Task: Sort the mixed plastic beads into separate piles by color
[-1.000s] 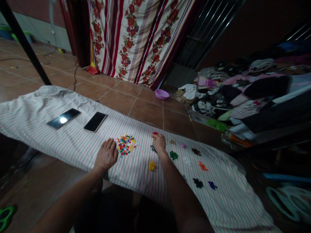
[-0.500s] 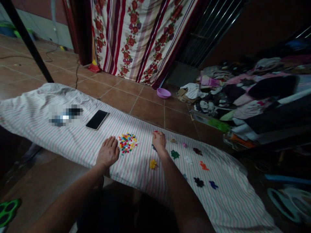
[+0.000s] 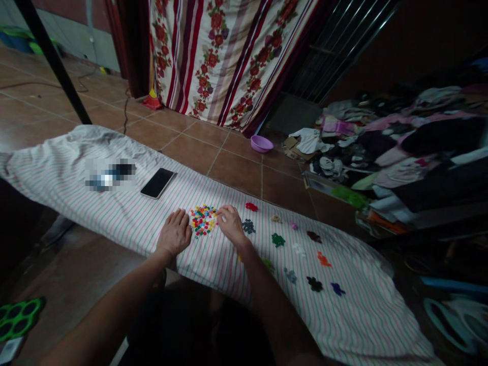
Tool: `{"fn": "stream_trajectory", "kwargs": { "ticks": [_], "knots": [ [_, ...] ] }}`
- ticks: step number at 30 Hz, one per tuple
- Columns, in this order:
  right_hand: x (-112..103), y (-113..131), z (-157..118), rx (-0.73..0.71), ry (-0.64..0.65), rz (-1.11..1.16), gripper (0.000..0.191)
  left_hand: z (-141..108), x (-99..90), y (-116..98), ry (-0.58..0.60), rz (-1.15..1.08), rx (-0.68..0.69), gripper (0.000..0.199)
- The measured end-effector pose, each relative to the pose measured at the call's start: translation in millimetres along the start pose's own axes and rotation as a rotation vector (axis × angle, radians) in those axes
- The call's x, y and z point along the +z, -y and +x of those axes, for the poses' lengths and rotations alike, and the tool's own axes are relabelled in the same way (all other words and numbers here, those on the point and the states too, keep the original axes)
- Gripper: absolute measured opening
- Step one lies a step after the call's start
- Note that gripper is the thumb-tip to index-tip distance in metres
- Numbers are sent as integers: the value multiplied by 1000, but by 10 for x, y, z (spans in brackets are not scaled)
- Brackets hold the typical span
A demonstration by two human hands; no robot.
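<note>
A pile of small mixed-colour pieces (image 3: 204, 219) lies on a striped cloth (image 3: 213, 264). My left hand (image 3: 175, 234) rests flat, palm down, at the pile's left side, holding nothing. At the pile's right edge is my right hand (image 3: 231, 223), its thumb and forefinger close together; whether a piece is between them is too small to tell. Single-colour heaps are spread to the right, among them red (image 3: 251, 206), dark grey (image 3: 248, 226), green (image 3: 278, 240), orange (image 3: 324, 258), black (image 3: 314, 283) and dark blue (image 3: 337, 289). My right forearm partly covers a yellow heap and a light green one.
A phone (image 3: 158, 183) lies on the cloth left of the pile, with a blurred-out item farther left. Beyond the cloth, a purple basin (image 3: 261, 144) stands on the tiled floor. Clothes (image 3: 381, 137) are heaped at the right. A dark pole (image 3: 57, 66) slants at the upper left.
My right hand has moved left from the red heap to the mixed pile, uncovering the red and dark grey heaps. My left hand still lies beside the pile. The view has shifted slightly.
</note>
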State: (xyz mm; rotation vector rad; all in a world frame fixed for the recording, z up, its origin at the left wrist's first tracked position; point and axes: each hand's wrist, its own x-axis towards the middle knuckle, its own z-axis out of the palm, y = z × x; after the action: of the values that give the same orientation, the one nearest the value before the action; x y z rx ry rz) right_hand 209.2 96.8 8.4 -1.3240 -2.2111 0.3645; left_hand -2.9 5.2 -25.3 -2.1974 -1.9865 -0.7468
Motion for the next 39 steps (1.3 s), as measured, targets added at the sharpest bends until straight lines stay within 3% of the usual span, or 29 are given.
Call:
{"fn": "stream_trajectory", "kwargs": {
  "ticks": [8,16,25,32,39],
  "knots": [
    [86,149,-118,-183,60,-11,19,2,2,5,2,4,6,43],
    [104,166,-93,-182,145,-108,15,3,1,0,-6,-10,-2,43],
    [23,375,32,-124,276,-231,10,-3,19,6,-22,-4,10,42],
    [84,382,28,-135,221,-205,7,0,21,13,-14,-12,11,42],
    [181,248,13,-156,137,-19,8,1,2,9,-1,13,18,43]
  ]
}}
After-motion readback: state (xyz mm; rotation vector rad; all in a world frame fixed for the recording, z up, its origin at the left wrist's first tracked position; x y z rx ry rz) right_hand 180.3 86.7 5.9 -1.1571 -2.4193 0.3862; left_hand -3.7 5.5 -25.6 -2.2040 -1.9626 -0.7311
